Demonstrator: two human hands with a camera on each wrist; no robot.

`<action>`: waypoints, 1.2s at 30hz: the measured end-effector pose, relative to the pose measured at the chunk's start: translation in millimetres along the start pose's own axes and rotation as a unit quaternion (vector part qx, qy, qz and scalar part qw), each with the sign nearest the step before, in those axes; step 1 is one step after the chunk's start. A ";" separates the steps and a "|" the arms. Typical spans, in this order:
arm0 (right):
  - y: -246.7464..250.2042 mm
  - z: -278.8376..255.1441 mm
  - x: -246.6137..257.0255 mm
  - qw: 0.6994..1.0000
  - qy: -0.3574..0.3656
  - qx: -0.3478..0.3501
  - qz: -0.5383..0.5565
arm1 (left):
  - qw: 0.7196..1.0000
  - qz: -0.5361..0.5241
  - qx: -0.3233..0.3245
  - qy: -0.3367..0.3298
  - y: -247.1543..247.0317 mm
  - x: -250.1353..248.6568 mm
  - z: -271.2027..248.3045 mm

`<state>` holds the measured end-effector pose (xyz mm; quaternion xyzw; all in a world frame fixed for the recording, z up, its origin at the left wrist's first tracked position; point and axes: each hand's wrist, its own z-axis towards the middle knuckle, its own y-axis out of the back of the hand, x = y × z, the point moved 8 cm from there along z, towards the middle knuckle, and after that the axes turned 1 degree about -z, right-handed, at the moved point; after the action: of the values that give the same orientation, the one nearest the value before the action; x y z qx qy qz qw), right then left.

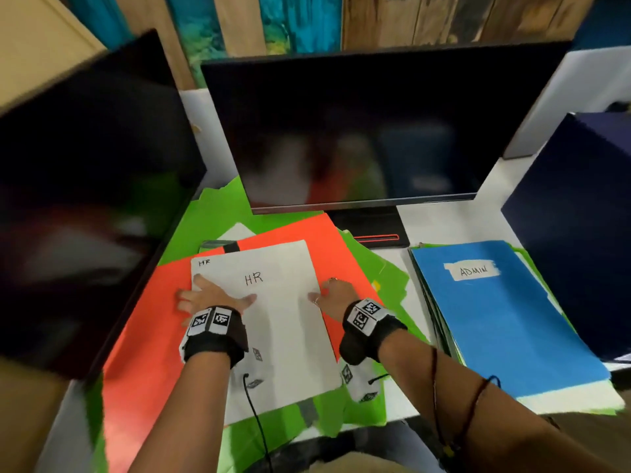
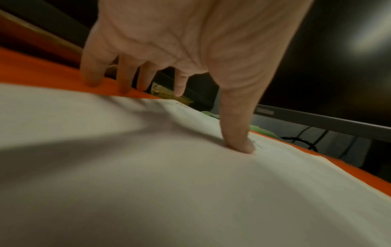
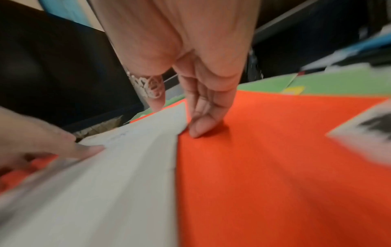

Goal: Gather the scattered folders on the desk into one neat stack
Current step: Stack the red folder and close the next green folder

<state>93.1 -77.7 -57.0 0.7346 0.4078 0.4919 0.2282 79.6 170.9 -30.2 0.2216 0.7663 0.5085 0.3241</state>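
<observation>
A white folder (image 1: 273, 312) marked HR lies on an orange folder (image 1: 146, 319), which lies over green folders (image 1: 218, 213). My left hand (image 1: 211, 297) rests spread on the white folder's left edge. In the left wrist view its thumb (image 2: 239, 143) presses the white folder (image 2: 169, 183) and its fingers (image 2: 93, 78) touch the orange folder (image 2: 31, 70). My right hand (image 1: 329, 295) stands with straight fingers (image 3: 198, 127) against the right edge of the white folder (image 3: 105, 183), tips on the orange folder (image 3: 275, 167). A stack topped by a blue folder (image 1: 505, 319) marked ADMIN lies at the right.
A dark monitor (image 1: 358, 131) on its stand (image 1: 368, 227) fills the back of the white desk (image 1: 444, 227). Another dark screen (image 1: 85, 182) stands at the left. A dark blue box (image 1: 580, 216) sits at the right, behind the blue stack.
</observation>
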 end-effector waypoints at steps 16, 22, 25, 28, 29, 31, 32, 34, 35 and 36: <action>83.3 0.2 -72.2 0.983 -0.119 -0.110 0.087 | 0.968 -0.207 0.069 -0.126 -21.6 -85.9 -40.1; 151.3 -37.8 -173.1 0.953 -0.236 -0.188 -0.012 | 0.899 -0.255 0.215 -0.284 -91.9 -165.7 -107.2; 174.2 -56.2 -222.7 0.936 -0.291 -0.195 -0.038 | 0.864 -0.297 0.288 -0.287 -122.5 -193.6 -144.6; 183.1 -69.7 -248.8 0.915 -0.339 -0.201 -0.086 | 0.856 -0.259 0.304 -0.328 -139.4 -215.8 -175.5; 183.4 -73.1 -250.8 0.910 -0.346 -0.205 -0.101 | 0.860 -0.216 0.303 -0.349 -145.5 -222.0 -182.8; 178.6 -75.9 -249.4 0.911 -0.342 -0.205 -0.106 | 0.867 -0.111 0.299 -0.383 -155.9 -228.4 -194.4; 171.0 -71.6 -247.9 0.920 -0.328 -0.193 -0.093 | 0.867 -0.064 0.294 -0.397 -158.7 -228.9 -196.7; 146.8 -56.6 -241.2 0.948 -0.271 -0.144 -0.085 | 0.870 -0.008 0.266 -0.414 -156.4 -228.1 -195.2; 131.5 -47.4 -239.0 0.960 -0.243 -0.107 -0.093 | 0.872 -0.006 0.248 -0.421 -152.0 -226.7 -191.2; 117.5 -42.0 -236.3 0.966 -0.226 -0.065 -0.109 | 0.875 -0.008 0.228 -0.427 -145.6 -224.8 -185.3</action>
<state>55.6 -341.2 -79.9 0.7611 0.3904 0.3108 0.4144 99.8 -153.4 -53.1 0.4789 0.6499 0.1736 0.5640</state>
